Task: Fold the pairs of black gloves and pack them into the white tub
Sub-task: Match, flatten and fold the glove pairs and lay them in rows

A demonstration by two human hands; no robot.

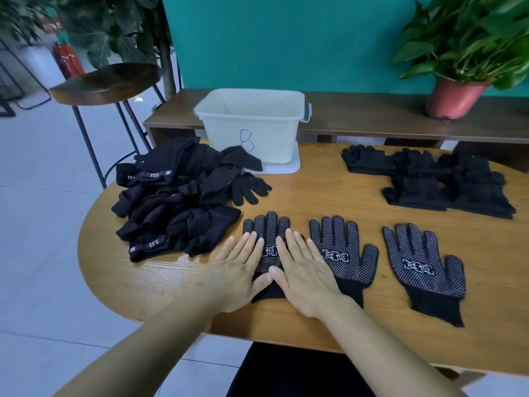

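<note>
Three black dotted gloves lie flat, fingers pointing away, along the table's near side. My left hand (237,267) and my right hand (303,270) both press flat, fingers straight, on the leftmost glove (267,233). The middle glove (343,253) touches my right hand's edge. The third glove (423,267) lies apart to the right. The white tub (252,124), marked with a blue B, stands at the table's far side on its lid. A loose heap of black gloves (177,196) sits at the left. Neat stacks of black gloves (429,179) lie at the far right.
The round wooden table (329,196) has its edge close to me. Behind it runs a low wooden shelf (372,116) with a potted plant (463,53) in a red pot. A bar stool (106,81) stands at the far left.
</note>
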